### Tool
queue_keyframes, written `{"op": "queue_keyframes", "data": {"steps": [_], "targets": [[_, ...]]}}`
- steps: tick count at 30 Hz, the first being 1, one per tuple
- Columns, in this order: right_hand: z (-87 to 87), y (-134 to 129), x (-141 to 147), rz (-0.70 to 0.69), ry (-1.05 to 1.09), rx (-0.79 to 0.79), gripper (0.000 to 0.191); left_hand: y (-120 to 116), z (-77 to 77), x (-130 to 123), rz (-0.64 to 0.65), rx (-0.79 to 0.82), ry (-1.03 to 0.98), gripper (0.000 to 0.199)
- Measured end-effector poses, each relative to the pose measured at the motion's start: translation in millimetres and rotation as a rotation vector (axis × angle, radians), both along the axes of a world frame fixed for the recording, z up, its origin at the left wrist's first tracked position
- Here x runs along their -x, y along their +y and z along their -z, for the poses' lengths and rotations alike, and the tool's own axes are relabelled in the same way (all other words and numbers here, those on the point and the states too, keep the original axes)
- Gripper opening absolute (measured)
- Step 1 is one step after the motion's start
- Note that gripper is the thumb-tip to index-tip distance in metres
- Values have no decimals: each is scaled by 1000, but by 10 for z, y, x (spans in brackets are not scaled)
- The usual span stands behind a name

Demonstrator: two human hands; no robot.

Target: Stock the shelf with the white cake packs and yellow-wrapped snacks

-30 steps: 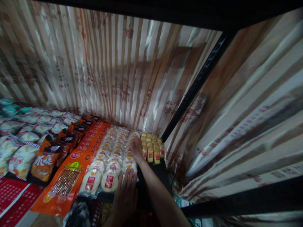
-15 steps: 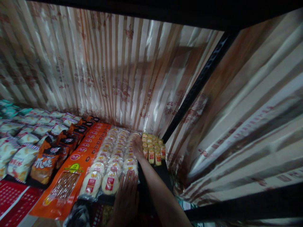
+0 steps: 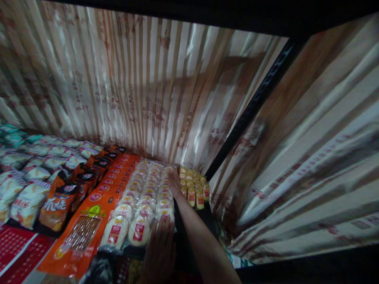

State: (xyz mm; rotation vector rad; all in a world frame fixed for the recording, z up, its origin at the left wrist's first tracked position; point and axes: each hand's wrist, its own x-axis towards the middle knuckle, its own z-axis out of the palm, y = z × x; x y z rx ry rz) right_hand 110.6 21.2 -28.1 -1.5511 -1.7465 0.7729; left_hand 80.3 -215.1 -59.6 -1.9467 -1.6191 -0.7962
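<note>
Clear-wrapped round rice crackers point(image 3: 140, 232) with red labels lie overlapping in three rows on a dark shelf. My left hand point(image 3: 161, 240) rests at the front end of the rightmost row, its stretched fingers against the nearest crackers point(image 3: 164, 209). At the far end of that same row, my right hand point(image 3: 174, 182) lies along the right side, fingers extended and partly in shadow. Small yellow packs point(image 3: 199, 199) with red labels stand in short rows just right of my right hand.
Orange flat packs point(image 3: 85, 228) overlap left of the crackers, beside orange-black bags point(image 3: 56, 203) and white snack bags point(image 3: 28, 205). A dark slanted post point(image 3: 251, 104) rises behind the yellow packs. Striped sheeting point(image 3: 166, 79) hangs at the back and right. A red perforated surface point(image 3: 17, 252) lies front left.
The view has shifted slightly, so the goods appear a little farther right. Both hands stay at the two ends of the rightmost cracker row.
</note>
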Motion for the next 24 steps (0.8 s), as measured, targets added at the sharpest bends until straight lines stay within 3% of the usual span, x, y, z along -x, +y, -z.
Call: {"op": "queue_keyframes", "data": {"steps": [12,19,24], "targets": [[-121,-28,65,-14,-161,28,59,-10,-44,9,-9,-19,2,45],[-169,-197,99,-103,-479,-205,53,-6,-64,20,-3,-36,14,44],[-138,-116,128,-14,-518,-157,55,2,-60,25,-9,-26,18,45]]}}
